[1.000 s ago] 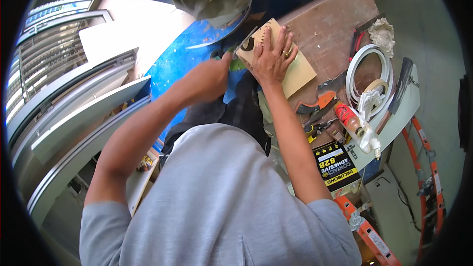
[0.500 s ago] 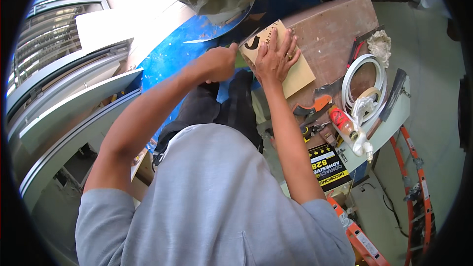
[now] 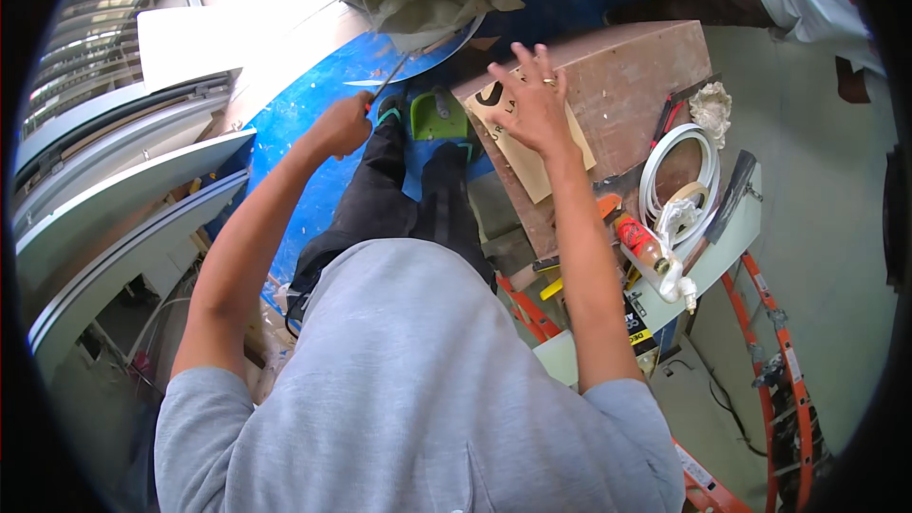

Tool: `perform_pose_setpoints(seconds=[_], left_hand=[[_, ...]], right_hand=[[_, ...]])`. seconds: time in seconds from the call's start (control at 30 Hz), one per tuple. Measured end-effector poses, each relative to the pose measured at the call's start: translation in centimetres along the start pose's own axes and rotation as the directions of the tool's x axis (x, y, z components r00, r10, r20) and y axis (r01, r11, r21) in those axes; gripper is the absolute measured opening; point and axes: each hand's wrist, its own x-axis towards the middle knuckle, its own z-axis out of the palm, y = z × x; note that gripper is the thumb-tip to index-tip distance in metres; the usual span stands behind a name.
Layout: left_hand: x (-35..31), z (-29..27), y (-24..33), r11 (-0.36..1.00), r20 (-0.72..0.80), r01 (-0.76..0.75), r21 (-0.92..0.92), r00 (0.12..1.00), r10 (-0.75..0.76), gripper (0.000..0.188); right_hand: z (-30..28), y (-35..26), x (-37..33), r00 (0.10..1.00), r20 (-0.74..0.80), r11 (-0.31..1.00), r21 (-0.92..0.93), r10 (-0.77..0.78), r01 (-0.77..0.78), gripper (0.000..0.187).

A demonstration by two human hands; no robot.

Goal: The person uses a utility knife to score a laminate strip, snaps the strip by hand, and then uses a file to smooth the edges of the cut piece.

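Observation:
My left hand, out to the left over the blue floor covering, is closed round a slim metal tool with a red handle. Its thin shaft points up and to the right; whether it is a file or a screwdriver I cannot tell. My right hand is open, fingers spread, over a pale yellow board with dark printing. Whether its palm touches the board is unclear. The board lies on the near left part of a brown wooden worktop.
Right of the board are a coil of white strip, a red-labelled bottle and an orange-handled saw. An orange ladder stands at far right. A green dustpan lies by my feet. Another person's leg shows beyond the worktop.
My left hand has moved left, away from the board's edge, bringing the metal tool into sight. My right hand has gone from flat on the board to raised, spread fingers.

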Motion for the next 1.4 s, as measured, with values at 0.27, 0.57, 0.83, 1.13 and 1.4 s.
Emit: perform_pose_setpoints(seconds=[0.27, 0.57, 0.83, 1.13, 1.4], left_hand=[[-1.7, 4.3, -3.0, 0.994, 0.013, -0.101, -0.038, 0.995, 0.101, 0.051], [-0.9, 4.8, -3.1, 0.975, -0.077, -0.223, 0.011, 0.972, 0.223, 0.052], [-1.9, 3.9, 0.3, 0.923, -0.137, -0.385, -0.028, 0.916, 0.378, 0.053], [-0.8, 9.1, 3.3, 0.598, 0.194, 0.096, -0.796, 0.976, 0.102, 0.038], [0.8, 16.3, 4.8, 0.276, 0.255, 0.221, -0.936, 0.962, 0.096, 0.048]], right_hand=[[-0.8, 1.9, 2.0, 0.983, 0.181, 0.999, 0.006, -0.034, 0.033, 0.073], [-0.1, 4.2, -0.3, 0.944, -0.138, 0.954, 0.079, 0.299, -0.291, 0.057], [-0.8, 4.0, -2.2, 0.807, -0.222, 0.836, 0.104, 0.548, -0.539, 0.055], [-1.6, 6.1, -4.4, 0.966, -0.151, 0.975, 0.105, 0.208, -0.194, 0.077], [-2.4, 8.1, -2.6, 0.966, -0.014, 0.915, 0.326, 0.257, -0.239, 0.056]])
